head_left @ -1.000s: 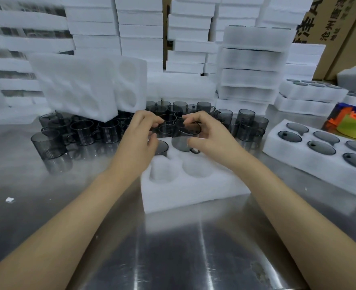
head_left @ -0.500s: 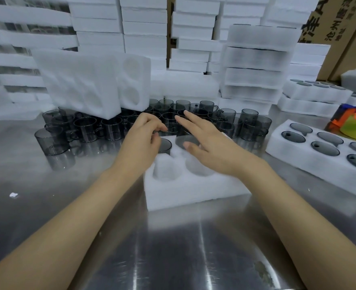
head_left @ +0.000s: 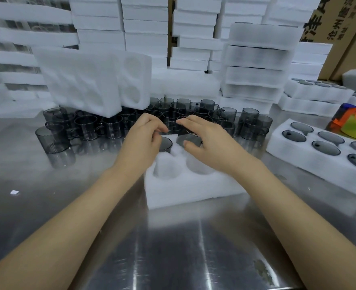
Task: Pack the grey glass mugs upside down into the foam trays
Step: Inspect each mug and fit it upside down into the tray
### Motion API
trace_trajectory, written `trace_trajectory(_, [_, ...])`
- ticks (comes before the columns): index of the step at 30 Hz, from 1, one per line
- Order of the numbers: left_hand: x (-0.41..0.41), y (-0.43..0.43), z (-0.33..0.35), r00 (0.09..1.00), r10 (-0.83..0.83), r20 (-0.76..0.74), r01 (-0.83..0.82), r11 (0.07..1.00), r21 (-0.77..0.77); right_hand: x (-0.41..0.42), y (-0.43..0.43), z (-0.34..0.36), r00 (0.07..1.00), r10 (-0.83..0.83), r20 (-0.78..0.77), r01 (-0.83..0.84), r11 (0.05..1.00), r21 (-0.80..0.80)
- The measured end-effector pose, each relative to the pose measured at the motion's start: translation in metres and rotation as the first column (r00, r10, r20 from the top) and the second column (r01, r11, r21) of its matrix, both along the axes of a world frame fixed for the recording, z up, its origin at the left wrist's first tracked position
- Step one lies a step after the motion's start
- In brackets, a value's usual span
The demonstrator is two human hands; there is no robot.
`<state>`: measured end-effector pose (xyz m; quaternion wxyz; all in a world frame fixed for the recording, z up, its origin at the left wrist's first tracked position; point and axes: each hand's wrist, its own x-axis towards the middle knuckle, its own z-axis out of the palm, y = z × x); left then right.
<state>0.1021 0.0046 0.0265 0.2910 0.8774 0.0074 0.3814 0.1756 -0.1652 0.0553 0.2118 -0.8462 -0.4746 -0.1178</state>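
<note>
Both empty: your left grip (head_left: 143, 141) is loosely curled and your right grip (head_left: 208, 145) straight-fingered, over the foam tray (head_left: 194, 191) on the tabletop (head_left: 173, 248). Two seated mugs (head_left: 166, 143) fill its far pockets, with loose mugs (head_left: 110, 128) just behind. Glass looks slick, rigid and breakable, so take one round the wall. The cartons (head_left: 340, 28) carry Chinese print, cut off.

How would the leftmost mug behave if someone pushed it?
The mug looks squat and flat-bottomed, so it would probably slide on the shiny steel table rather than tip. Being thin clear glass, it is likely fragile and somewhat slippery to grip.
</note>
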Motion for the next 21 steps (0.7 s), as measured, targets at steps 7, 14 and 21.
trace_trajectory(7, [0.000, 0.000, 0.001, 1.000, 0.013, -0.012, -0.013, 1.000, -0.008, 0.003, 0.008, -0.007, 0.990, -0.108, -0.094, 0.067, 0.932, -0.357])
trace_trajectory(14, [0.001, 0.000, 0.000, 0.997, 0.057, -0.057, -0.059, 0.998, -0.037, 0.007, 0.007, -0.004, 0.948, -0.116, -0.296, -0.015, 0.914, -0.406])
trace_trajectory(21, [0.000, 0.002, 0.002, 0.994, 0.052, -0.094, -0.056, 0.998, -0.041, 0.060, -0.040, 0.000, 0.924, -0.327, -0.201, 0.371, 0.894, 0.252])
